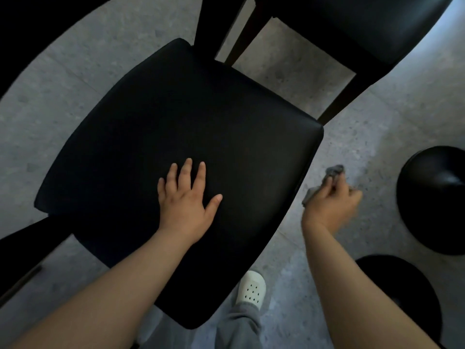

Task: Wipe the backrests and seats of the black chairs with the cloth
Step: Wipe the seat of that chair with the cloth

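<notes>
1. Saw speckled grey floor [75, 71] at the left edge and beneath everything else.
2. Counted two black chairs. Found the near seat [181, 117] filling the middle, turned cornerwise: one corner pointing to the top of the view, the opposite corner toward the person's feet, the longer sides running from lower left to upper right.
3. Found the left hand [186, 205] flat on that seat's near half, palm down, fingers straight and spread, tips pointing up the view, thumb out to the right, gripping nothing.
4. Noted one white perforated shoe [251, 290] and one grey trouser leg [239, 328] just below the seat's near corner.
5. Found the right hand [329, 207], slightly blurred, off the seat and over the floor just beside its right edge, fingers curled tight round the cloth [333, 171].
6. Counted one cloth only: grey, bunched, long axis slanting from lower left to upper right, one end poking out above the fingers, the other at the hand's left; touching neither chair.
7. Placed the second chair [364, 26] at upper right, partly out of view, dark legs close to the near seat's top corner.
8. Counted two round black shapes at far right, upper [432, 197] and lower [412, 285]; could not tell what they were.
</notes>
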`<act>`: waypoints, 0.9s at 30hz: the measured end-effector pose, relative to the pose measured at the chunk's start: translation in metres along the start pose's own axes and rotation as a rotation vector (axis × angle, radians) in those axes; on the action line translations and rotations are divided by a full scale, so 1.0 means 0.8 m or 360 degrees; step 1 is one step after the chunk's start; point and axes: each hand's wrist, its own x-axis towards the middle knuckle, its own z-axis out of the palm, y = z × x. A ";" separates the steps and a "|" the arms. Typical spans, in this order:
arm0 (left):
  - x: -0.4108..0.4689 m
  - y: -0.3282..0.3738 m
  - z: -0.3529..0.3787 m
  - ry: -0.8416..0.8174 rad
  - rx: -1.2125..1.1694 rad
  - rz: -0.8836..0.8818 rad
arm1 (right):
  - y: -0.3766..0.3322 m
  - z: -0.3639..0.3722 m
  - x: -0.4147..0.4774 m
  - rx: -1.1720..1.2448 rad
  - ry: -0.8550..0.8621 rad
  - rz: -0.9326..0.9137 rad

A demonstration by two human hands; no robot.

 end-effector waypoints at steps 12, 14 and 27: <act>0.004 0.007 0.011 -0.0014 0.0109 -0.0055 | -0.004 0.012 -0.106 -0.0027 -0.0284 -0.0888; 0.003 0.006 0.012 0.0004 0.0114 -0.0042 | -0.006 0.019 -0.083 0.0050 -0.0164 -0.0605; 0.003 0.009 0.014 -0.0027 0.0169 -0.0052 | 0.013 -0.016 -0.107 0.0345 -0.0463 -0.0327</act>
